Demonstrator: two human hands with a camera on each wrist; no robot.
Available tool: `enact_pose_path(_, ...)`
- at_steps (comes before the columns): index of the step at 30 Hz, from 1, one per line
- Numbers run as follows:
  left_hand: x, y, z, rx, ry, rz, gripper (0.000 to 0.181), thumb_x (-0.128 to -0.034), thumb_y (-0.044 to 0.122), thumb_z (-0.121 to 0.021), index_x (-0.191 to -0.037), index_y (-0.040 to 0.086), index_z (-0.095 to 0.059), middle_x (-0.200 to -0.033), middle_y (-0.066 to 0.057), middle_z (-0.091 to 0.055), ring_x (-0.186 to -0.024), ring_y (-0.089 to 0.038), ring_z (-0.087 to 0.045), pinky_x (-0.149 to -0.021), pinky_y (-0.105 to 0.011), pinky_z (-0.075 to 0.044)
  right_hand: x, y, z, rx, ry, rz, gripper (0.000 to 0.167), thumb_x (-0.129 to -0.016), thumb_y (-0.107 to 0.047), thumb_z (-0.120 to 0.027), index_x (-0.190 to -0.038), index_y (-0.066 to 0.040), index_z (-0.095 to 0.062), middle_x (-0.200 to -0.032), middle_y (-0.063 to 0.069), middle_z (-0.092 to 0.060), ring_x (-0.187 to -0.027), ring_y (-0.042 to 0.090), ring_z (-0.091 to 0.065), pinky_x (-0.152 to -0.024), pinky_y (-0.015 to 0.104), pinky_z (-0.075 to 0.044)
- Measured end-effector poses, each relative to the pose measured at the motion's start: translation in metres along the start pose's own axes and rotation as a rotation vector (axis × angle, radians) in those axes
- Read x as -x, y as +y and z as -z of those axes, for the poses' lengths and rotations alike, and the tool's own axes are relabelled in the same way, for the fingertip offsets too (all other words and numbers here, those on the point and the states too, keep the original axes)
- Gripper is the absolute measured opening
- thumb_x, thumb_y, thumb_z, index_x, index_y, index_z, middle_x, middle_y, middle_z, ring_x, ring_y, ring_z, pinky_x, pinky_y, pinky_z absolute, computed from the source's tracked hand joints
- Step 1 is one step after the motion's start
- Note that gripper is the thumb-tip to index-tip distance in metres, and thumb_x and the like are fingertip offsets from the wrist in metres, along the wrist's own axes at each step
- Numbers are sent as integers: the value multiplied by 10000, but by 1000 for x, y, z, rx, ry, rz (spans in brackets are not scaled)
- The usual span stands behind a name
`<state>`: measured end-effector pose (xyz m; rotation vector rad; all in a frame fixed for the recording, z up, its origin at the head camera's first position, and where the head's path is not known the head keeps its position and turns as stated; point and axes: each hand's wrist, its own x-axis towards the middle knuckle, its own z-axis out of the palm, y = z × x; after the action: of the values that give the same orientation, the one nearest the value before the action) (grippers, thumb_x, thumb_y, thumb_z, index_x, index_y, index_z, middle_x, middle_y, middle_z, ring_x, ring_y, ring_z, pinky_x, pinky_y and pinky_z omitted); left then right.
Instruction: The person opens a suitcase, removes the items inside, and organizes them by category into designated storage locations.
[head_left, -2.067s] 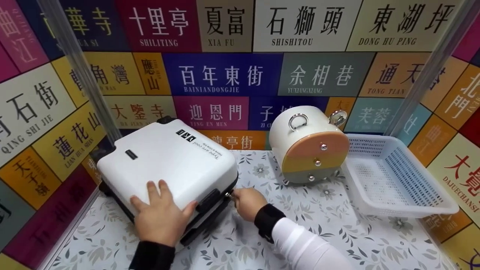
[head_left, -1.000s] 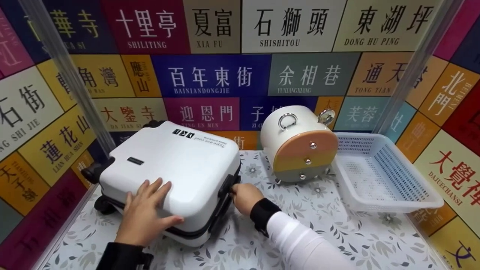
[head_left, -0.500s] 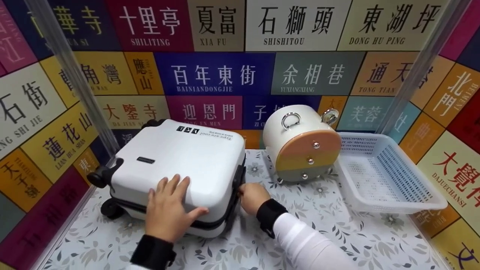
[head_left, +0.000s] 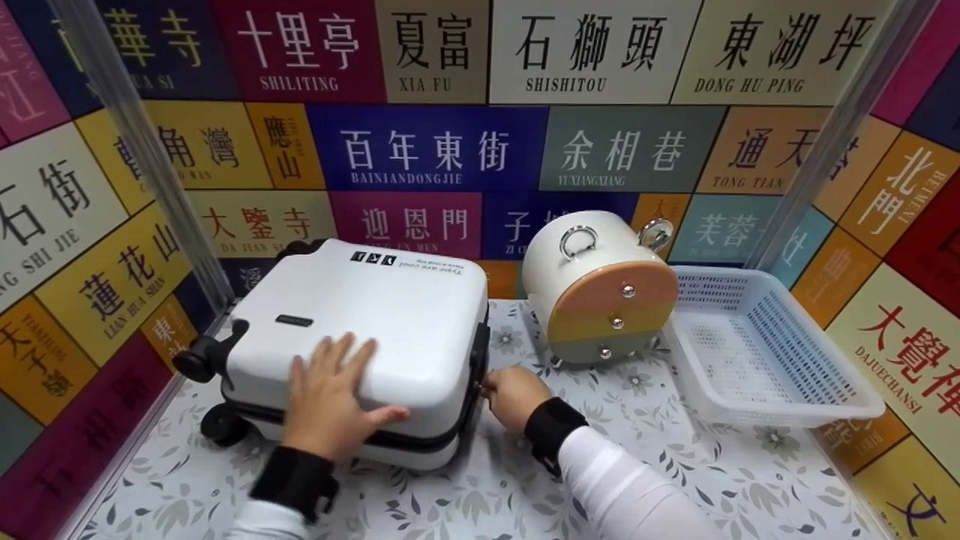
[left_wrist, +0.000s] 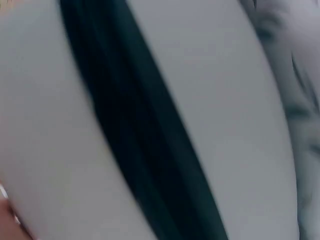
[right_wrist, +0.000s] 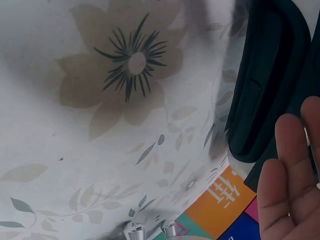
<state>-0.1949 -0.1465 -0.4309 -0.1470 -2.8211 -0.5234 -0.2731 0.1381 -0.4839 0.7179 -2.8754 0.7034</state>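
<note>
A white suitcase with black trim lies flat on the patterned surface. My left hand rests near its front edge, fingers spread. At the side with the black handle, my right hand pinches a small metal piece, mostly hidden by the fingers. The right wrist view shows curled fingers beside the black handle. In the left wrist view, a blurred black band crosses the white shell; a bit of skin shows at the lower left corner.
A round white box with orange, yellow and grey bands, several knobs and metal rings stands right of the suitcase. Beside it sits a white perforated basket. Sign-patterned walls enclose the back and sides. Black wheels stick out at the suitcase's left.
Over the earlier frames the suitcase has turned, its handle side now facing right and its wheels showing more at the left. Both hands have shifted slightly; the right still pinches at the side.
</note>
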Motion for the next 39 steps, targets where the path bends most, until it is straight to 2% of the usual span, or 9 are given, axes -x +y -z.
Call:
enact_pose_path(2, -3, -21, 10, 6, -24, 22, 1200, -699, 849, -707, -1620, 143, -400, -1723, -201, -252, -1581, -512, -165, -1247, -744, 1, 0, -1, -1, -5, -1, -2, 198, -976, -127, -681, -796, -91, -754, -800, 85, -764, -802, 341, -740, -731, 486, -587)
enact_pose_path(5, -4, -48, 20, 6, 9, 54, 1261, -657, 887, -713, -1623, 144, -388, -1716, -241, -239, -1565, -550, -155, -1221, -778, 14, 0, -2, -2, -5, -6, -14, 199, -971, -135, -681, -786, -98, -746, -793, 78, -758, -800, 331, -735, -745, 479, -589)
enact_pose_path(7, -4, -56, 23, -6, 56, 54, 1283, -630, 919, -705, -1615, 154, -400, -1701, -257, -267, -1551, -565, -185, -1203, -806, -4, 0, -2, -2, -6, 1, -13, 187, -968, -131, -682, -802, -88, -755, -799, 78, -759, -810, 333, -738, -758, 482, -592)
enact_pose_path(9, -4, -59, 21, -12, 106, 47, 1285, -608, 931, -711, -1601, 166, -425, -1684, -259, -310, -1541, -564, -219, -1193, -821, -17, -1, -3, 0, -8, 5, -8, 173, -971, -129, -681, -834, -74, -770, -817, 82, -763, -829, 337, -742, -775, 485, -595)
enact_pose_path(13, -3, -54, 14, -34, 167, 47, 1254, -597, 909, -747, -1572, 172, -472, -1663, -239, -368, -1533, -536, -270, -1197, -821, -33, -1, -1, 2, -7, -9, -16, 175, -990, -147, -673, -874, -75, -783, -863, 84, -778, -861, 339, -747, -808, 491, -597)
enact_pose_path(17, -3, -47, 6, -49, 188, 56, 1236, -613, 919, -730, -1565, 171, -481, -1660, -230, -379, -1529, -525, -287, -1193, -828, -32, -1, 1, 3, 4, -31, -50, 195, -1005, -168, -661, -887, -79, -788, -891, 79, -789, -891, 336, -749, -843, 495, -598)
enact_pose_path(25, -2, -33, -2, -74, 207, 88, 1233, -613, 932, -718, -1552, 166, -491, -1650, -217, -399, -1523, -500, -307, -1195, -826, -35, 4, 2, 7, 26, -51, -54, 185, -972, -119, -658, -843, -73, -782, -856, 79, -782, -868, 341, -749, -804, 492, -600)
enact_pose_path(31, 1, -19, -3, -89, 164, 140, 1287, -607, 984, -651, -1580, 164, -456, -1677, -218, -354, -1540, -502, -278, -1195, -824, -16, 8, 3, 13, 56, -72, 2, 213, -940, -81, -692, -732, -106, -732, -762, 72, -742, -800, 352, -729, -757, 496, -592)
enact_pose_path(39, 4, -11, -1, -105, 143, 174, 1281, -621, 961, -673, -1596, 167, -433, -1699, -216, -314, -1552, -488, -260, -1202, -815, 0, 9, 4, 21, 96, -129, 120, 208, -876, -28, -702, -686, -114, -713, -694, 35, -707, -714, 292, -693, -686, 444, -576)
